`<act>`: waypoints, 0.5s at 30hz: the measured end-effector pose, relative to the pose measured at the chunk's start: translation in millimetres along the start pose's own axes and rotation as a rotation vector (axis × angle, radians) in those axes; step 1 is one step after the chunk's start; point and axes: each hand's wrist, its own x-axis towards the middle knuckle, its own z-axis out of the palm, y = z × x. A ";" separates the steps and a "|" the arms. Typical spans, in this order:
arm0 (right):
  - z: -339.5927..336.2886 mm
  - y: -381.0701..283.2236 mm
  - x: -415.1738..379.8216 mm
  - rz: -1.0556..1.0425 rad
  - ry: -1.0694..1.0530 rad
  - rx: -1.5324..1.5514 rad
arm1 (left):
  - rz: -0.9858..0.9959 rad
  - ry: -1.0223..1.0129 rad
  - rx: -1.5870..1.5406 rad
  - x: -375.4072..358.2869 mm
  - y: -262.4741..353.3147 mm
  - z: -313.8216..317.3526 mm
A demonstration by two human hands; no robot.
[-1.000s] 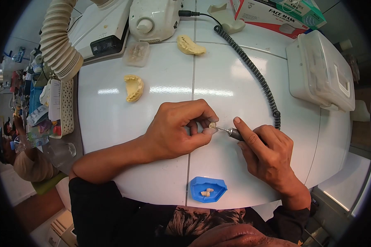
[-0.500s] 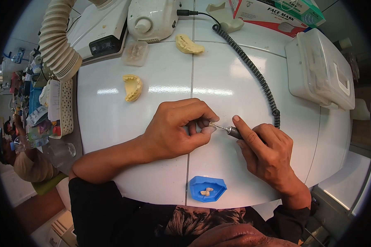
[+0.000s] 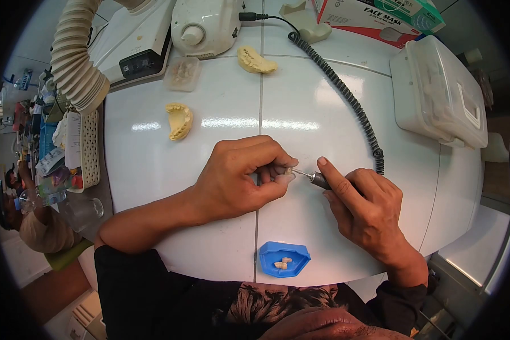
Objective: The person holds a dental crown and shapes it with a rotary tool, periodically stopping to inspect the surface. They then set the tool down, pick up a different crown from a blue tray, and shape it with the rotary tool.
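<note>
My left hand point(image 3: 241, 178) pinches a small tooth-coloured dental crown point(image 3: 288, 170) between thumb and fingertips; much of the piece is covered by them. In my right hand point(image 3: 365, 207) is a rotary handpiece point(image 3: 319, 180), its dark nose pointing left and its index finger side lying along the top. The thin metal bur point(image 3: 302, 172) reaches to the crown and appears to touch it. Below the hands, a blue tray point(image 3: 272, 270) holds a few small tooth-coloured pieces point(image 3: 283, 263). Beyond my left hand lies a yellowish plaster dental cast point(image 3: 179, 121).
A second cast point(image 3: 255, 60) and a small clear box point(image 3: 183, 73) lie farther back. The control unit point(image 3: 204, 28) stands behind, with a coiled cord point(image 3: 351, 96) curving down the right. A lidded case point(image 3: 436, 93), ribbed hose point(image 3: 79, 56) and basket point(image 3: 90, 150) flank the table. Another person sits at far left.
The whole view has shifted very slightly. Both hands keep nearly the same pose, with the bur still at the crown.
</note>
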 end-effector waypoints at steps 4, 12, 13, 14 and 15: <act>-0.4 -1.1 0.8 -0.021 0.000 0.002 | 0.004 0.002 0.015 0.3 -0.5 -0.2; 2.2 -0.7 -0.9 0.002 0.007 -0.007 | -0.014 0.006 0.014 0.1 -0.2 0.1; 1.2 -1.4 -0.4 0.001 0.004 -0.004 | -0.015 0.009 0.014 0.0 -0.9 0.3; 0.4 -1.8 -0.2 0.000 0.000 -0.001 | -0.017 0.013 0.012 -0.1 -1.0 0.4; 0.8 -1.6 -0.2 0.003 0.005 -0.007 | -0.013 0.010 0.015 -0.2 -0.7 0.4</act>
